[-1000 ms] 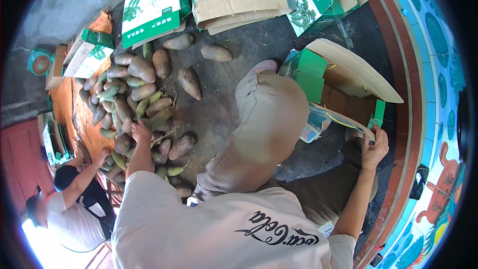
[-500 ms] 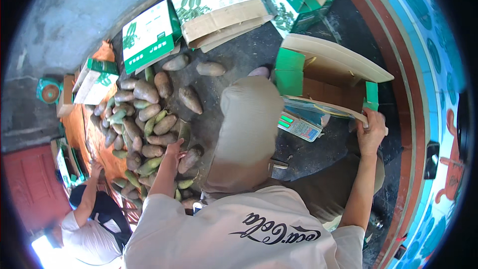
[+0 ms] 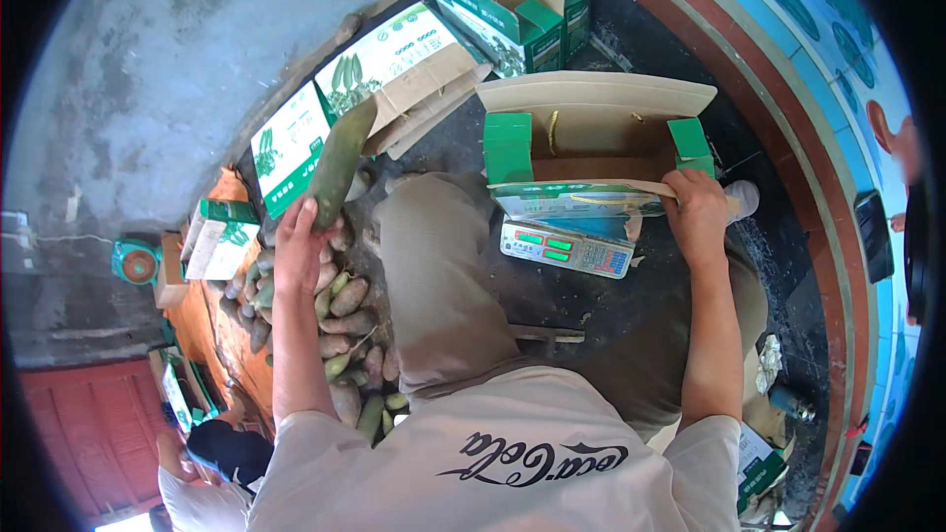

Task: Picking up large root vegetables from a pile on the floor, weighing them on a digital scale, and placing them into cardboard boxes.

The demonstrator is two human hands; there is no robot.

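Note:
My left hand [image 3: 301, 236] grips the lower end of a long green radish [image 3: 343, 153], which is raised and tilted above the floor pile. Below and around that forearm lies a heap of brownish and green radishes [image 3: 345, 325], partly covered by my arm and knee. My right hand [image 3: 698, 212] is closed on the near flap of an open cardboard box [image 3: 601, 94] with green end flaps and a rope handle. The part of the box's inside that shows is bare cardboard. A digital scale [image 3: 562, 248] with lit green displays sits beneath the box's near side.
White-and-green cartons [image 3: 394, 54] lie folded at the far left, and open boxes [image 3: 522, 20] stand at the far side. A turquoise fan [image 3: 135, 262] is by the left wall. Another person [image 3: 212, 473] works at the lower left. A red-brown ledge [image 3: 778, 128] curves along the right.
My left hand has lifted the green radish from the pile, up and away from me. My right hand stays on the box flap. The whole view has turned somewhat.

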